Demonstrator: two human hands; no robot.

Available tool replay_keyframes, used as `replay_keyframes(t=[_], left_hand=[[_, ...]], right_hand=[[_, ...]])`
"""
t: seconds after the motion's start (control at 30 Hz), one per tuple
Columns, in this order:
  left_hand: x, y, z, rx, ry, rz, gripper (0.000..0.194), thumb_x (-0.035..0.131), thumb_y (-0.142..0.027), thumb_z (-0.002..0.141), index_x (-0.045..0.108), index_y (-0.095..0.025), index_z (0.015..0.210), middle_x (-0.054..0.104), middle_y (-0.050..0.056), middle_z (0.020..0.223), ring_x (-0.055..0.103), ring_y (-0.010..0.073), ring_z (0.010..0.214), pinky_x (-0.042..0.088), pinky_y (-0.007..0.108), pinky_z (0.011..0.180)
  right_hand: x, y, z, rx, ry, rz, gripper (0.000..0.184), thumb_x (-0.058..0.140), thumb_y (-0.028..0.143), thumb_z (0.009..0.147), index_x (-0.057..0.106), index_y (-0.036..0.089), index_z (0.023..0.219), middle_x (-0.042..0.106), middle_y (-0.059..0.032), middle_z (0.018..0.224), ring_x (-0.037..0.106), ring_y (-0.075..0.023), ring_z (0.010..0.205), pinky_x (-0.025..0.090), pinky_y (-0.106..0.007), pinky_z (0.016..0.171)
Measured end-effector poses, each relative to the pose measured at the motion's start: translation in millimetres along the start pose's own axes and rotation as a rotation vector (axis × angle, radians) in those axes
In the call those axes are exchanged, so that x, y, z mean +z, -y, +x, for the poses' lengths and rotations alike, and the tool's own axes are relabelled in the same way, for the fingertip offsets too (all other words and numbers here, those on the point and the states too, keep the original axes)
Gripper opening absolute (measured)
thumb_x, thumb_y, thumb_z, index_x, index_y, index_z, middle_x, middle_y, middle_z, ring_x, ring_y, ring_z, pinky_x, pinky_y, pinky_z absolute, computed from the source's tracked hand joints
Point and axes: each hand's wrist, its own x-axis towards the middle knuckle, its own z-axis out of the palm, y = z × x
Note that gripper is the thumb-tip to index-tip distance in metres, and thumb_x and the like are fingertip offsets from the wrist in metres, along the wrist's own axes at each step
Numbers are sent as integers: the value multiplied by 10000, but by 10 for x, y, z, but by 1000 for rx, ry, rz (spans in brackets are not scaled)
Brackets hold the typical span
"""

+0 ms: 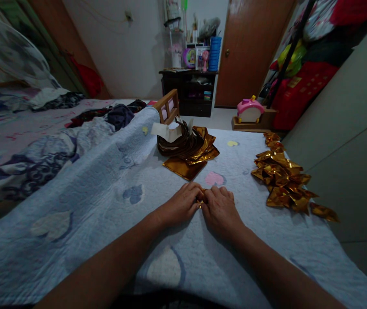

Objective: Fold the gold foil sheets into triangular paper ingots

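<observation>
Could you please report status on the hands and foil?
Left hand and right hand holding gold foil piece, mostly hidden. Sheet stack beyond, apart. Nothing visible blocking.

No text, brand or number can be read. At the upper right of the frame, the red bag (309,94) bears a pale patch (295,82) and small marks, too blurred to make out; red squiggles on the pink sheet (41,122), far left, are equally unclear.

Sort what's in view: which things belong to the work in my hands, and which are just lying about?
Likely part of the work:
gold piece in your fingers
gold sheet stack
crumpled-looking gold pieces

Likely just lying about:
pink toy
white fan
rumpled dark cloth
</observation>
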Motion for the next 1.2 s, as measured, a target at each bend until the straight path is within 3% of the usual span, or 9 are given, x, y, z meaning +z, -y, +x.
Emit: replay_keyframes(t=[0.37, 0.7, 0.93, 1.2], left_hand=[[-2, -8, 0, -19, 17, -1, 134, 574, -104, 882, 549, -204, 968, 571, 79, 1151, 514, 241, 1119, 433, 435, 1039], [5, 11, -11, -4, 0, -2, 166, 566, -80, 859, 555, -208, 965, 585, 70, 1144, 517, 239, 1117, 436, 416, 1020], [-7, 47, -12, 51, -15, 33, 129, 598, -115, 871, 590, -201, 966, 600, 71, 1119, 515, 242, 1084, 438, 407, 987], [1, 25, -5, 101, -62, 9, 140, 601, -98, 847, 587, -202, 939, 605, 81, 1144, 533, 244, 1113, 453, 410, 1002]], right_hand=[[-60, -120, -42, 79, -13, 1, 200, 583, 349, 944, 585, 233, 1107, 588, -82, 1035, 495, -285, 965, 304, -388, 805], [-135, -326, -110, 77, 17, 5, 311, 586, 244, 869, 564, 244, 1180, 577, -87, 1077, 490, -292, 988, 310, -387, 809], [-125, -445, -59, 90, -28, 98, 207, 518, 262, 935, 578, 194, 1121, 595, -95, 1082, 501, -267, 1012, 344, -375, 854], [-37, -331, 115, 162, -75, 44, 186, 534, 339, 977, 648, 200, 933, 615, -94, 987, 512, -269, 955, 345, -377, 814]])
